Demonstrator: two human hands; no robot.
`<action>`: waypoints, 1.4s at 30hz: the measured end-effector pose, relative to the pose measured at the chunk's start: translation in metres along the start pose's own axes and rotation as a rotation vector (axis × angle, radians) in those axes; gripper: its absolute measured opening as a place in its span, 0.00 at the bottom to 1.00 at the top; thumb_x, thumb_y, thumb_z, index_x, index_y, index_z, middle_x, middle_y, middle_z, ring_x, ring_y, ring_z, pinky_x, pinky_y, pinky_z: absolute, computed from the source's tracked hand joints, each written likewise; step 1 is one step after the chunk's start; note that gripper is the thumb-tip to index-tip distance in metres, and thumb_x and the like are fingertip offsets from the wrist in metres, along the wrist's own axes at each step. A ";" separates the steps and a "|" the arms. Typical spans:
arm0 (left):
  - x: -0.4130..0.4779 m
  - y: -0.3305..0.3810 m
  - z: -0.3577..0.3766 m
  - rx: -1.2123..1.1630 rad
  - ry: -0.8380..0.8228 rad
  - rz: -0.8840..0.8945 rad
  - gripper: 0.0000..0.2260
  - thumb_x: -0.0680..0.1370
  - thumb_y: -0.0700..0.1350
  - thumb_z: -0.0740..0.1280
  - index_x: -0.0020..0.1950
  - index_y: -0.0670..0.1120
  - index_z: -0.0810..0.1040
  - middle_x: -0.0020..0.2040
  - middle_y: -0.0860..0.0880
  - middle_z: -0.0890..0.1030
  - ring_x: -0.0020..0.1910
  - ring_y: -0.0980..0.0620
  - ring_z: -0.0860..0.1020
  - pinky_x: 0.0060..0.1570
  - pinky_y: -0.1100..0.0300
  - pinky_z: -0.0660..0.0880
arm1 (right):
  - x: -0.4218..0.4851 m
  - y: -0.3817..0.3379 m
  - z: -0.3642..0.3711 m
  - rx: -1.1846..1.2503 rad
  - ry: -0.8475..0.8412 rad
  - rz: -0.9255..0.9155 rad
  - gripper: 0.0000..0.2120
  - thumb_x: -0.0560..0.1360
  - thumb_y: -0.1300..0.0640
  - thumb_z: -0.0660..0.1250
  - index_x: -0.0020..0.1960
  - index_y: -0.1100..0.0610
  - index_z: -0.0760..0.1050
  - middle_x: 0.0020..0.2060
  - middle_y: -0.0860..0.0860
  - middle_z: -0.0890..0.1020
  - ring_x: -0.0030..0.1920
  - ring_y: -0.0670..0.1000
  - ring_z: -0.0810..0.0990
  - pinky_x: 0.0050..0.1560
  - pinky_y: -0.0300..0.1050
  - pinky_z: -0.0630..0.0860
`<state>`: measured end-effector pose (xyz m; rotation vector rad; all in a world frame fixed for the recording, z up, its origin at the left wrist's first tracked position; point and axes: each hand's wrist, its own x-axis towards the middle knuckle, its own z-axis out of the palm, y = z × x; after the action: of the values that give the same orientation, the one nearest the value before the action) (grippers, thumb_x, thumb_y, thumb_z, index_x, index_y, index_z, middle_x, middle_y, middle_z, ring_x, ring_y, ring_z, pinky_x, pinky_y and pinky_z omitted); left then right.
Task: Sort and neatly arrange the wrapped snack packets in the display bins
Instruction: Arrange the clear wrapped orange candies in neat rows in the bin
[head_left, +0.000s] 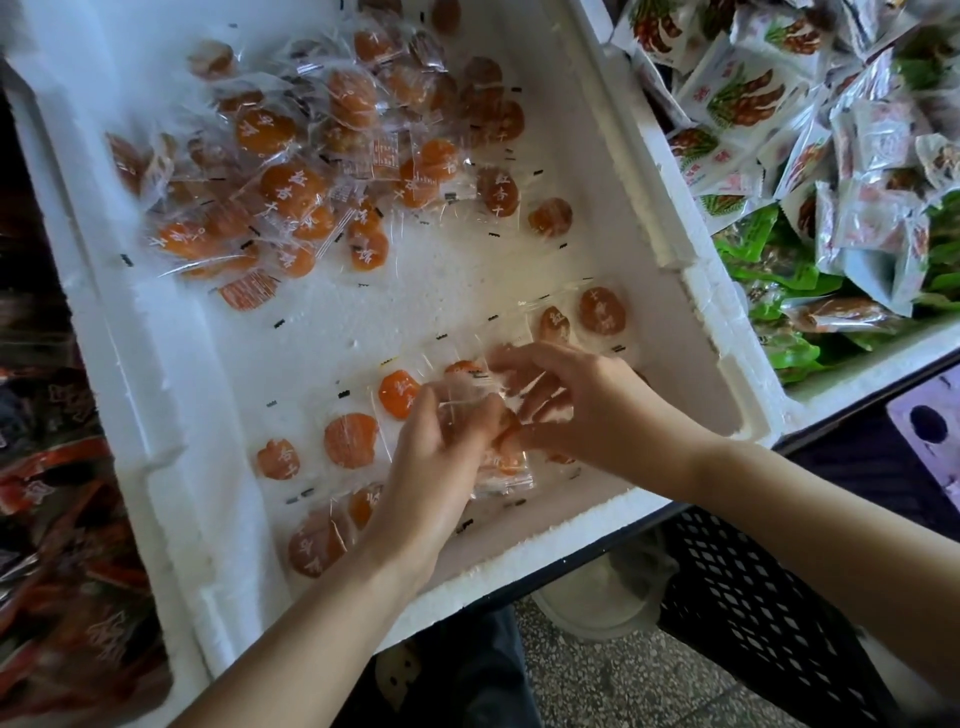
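Observation:
A white foam bin (644, 171) holds clear-wrapped orange dried-apricot packets. A loose heap of packets (311, 156) fills its far left part. Near the front, several packets (350, 439) lie flat in rows. My left hand (441, 457) and my right hand (571, 410) meet over the front rows. Together they hold a small stack of clear packets (506, 460), fingers curled round the wrappers. The hands hide the packets right beneath them.
To the right stands another foam bin (883, 374) piled with white and green snack packets (779, 104). Red-wrapped packets (62, 519) fill a dark bin at the left. A black plastic crate (753, 597) and speckled floor lie below the front edge.

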<state>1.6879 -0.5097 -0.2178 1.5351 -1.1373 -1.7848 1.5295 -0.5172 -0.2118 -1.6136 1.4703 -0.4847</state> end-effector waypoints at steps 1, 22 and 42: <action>-0.001 0.001 0.000 -0.007 -0.020 -0.027 0.21 0.70 0.61 0.63 0.58 0.51 0.73 0.55 0.58 0.82 0.55 0.57 0.81 0.61 0.46 0.76 | 0.001 0.000 0.000 0.003 0.024 -0.002 0.25 0.66 0.60 0.76 0.61 0.52 0.74 0.44 0.41 0.78 0.43 0.40 0.79 0.48 0.32 0.77; 0.006 -0.006 -0.009 -0.192 -0.063 -0.084 0.21 0.69 0.45 0.73 0.61 0.46 0.74 0.52 0.48 0.84 0.53 0.46 0.81 0.58 0.48 0.77 | -0.040 0.017 0.008 -0.229 0.090 -0.357 0.13 0.73 0.53 0.68 0.56 0.53 0.76 0.56 0.46 0.75 0.58 0.40 0.74 0.60 0.30 0.68; 0.002 -0.004 0.010 0.003 -0.083 -0.011 0.06 0.81 0.42 0.62 0.55 0.51 0.75 0.49 0.54 0.84 0.45 0.57 0.83 0.54 0.52 0.80 | -0.004 0.027 -0.094 -0.577 0.099 0.130 0.04 0.73 0.57 0.70 0.48 0.53 0.79 0.41 0.47 0.82 0.43 0.48 0.81 0.47 0.45 0.77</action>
<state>1.6786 -0.5070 -0.2220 1.4838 -1.1726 -1.8708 1.4398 -0.5428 -0.1816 -1.9308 1.8921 -0.0598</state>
